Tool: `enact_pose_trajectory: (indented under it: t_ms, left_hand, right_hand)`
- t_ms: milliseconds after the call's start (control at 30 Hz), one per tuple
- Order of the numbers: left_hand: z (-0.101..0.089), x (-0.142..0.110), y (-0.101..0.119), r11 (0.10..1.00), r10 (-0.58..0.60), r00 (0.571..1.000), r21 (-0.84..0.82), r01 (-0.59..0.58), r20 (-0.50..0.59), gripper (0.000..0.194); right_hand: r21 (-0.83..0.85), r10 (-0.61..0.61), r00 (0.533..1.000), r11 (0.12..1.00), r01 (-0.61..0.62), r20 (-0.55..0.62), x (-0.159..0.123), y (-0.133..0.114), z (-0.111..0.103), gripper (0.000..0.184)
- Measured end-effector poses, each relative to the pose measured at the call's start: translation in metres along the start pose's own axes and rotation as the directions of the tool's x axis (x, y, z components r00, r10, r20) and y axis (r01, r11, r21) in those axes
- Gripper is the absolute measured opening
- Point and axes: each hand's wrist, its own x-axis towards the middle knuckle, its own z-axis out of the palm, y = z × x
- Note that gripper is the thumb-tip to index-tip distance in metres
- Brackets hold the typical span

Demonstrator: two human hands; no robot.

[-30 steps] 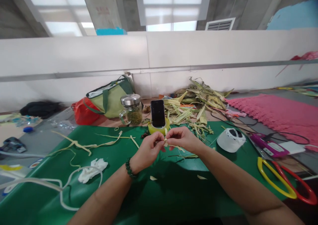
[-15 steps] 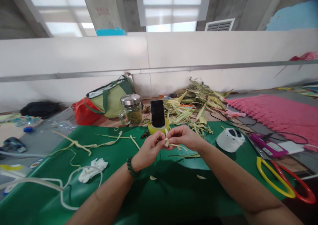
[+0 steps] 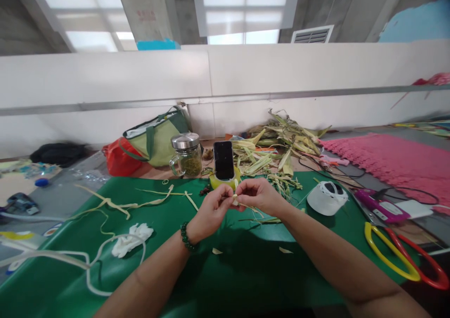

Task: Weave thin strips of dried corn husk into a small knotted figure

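Note:
Above the green mat point(image 3: 211, 285), my left hand point(image 3: 213, 212) and my right hand point(image 3: 262, 197) meet, fingertips almost touching. Both pinch a small pale corn husk piece point(image 3: 235, 197) between thumb and fingers. A thin strip of it sticks up between the hands, and pale strands trail out below the right hand. The fingers hide most of the piece. Just behind the hands a phone point(image 3: 223, 161) stands upright on a yellow-green holder point(image 3: 217, 182). Two small husk scraps point(image 3: 217, 251) lie on the mat nearer to me.
Dried corn husks point(image 3: 291, 137) are heaped at the back. A glass jar point(image 3: 191, 163) stands beside a green bag point(image 3: 165, 142). Long husk strips point(image 3: 112, 203), a crumpled tissue point(image 3: 131, 240) and white cables point(image 3: 87, 273) lie left; a white roll point(image 3: 326, 201), purple glue gun point(image 3: 381, 205) and scissors point(image 3: 392, 255) right.
The fingers have shifted slightly around the husk piece, and less of it shows between them now. Both hands stay in the same place.

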Motion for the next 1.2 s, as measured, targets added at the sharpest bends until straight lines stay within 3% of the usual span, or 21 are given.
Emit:
enact_pose_trajectory:
  t_ms: [367, 567, 733, 867, 1100, 1200]
  left_hand:
    - [-0.0021, -0.0024, 0.0006, 0.999, 0.014, 0.997, -0.034, -0.011, 0.078, 0.025]
    - [-0.0031, -0.0028, 0.0018, 0.994, 0.04, 0.999, 0.106, -0.039, -0.011, 0.022]
    - [-0.0012, -0.0041, 0.002, 0.961, 0.132, 0.987, 0.255, -0.104, -0.095, 0.015]
    - [0.0011, -0.0049, 0.0022, 0.98, 0.096, 0.982, 0.191, -0.064, -0.161, 0.018]
    - [0.0049, -0.0054, 0.0063, 0.989, -0.069, 0.994, -0.135, 0.057, -0.088, 0.03]
    - [0.0042, -0.0041, 0.0064, 0.987, -0.065, 0.993, -0.15, 0.05, -0.097, 0.029]
  right_hand:
    - [-0.06, -0.014, 0.999, 0.998, 0.011, -0.047, -0.006, -0.0063, 0.0087, 0.019]
    - [-0.023, 0.012, 0.998, 1.0, -0.013, -0.059, -0.0062, -0.008, 0.0064, 0.018]
    - [0.176, 0.07, 0.995, 0.983, -0.056, -0.073, -0.003, -0.0032, 0.0056, 0.026]
    - [0.237, 0.05, 0.997, 0.971, -0.036, -0.055, -0.0022, 0.0012, 0.0052, 0.029]
    - [0.1, -0.09, 0.994, 0.992, 0.083, 0.063, -0.0034, -0.0009, -0.0002, 0.027]
    - [-0.03, -0.132, 0.989, 0.99, 0.135, 0.068, -0.0053, -0.0007, 0.0037, 0.024]
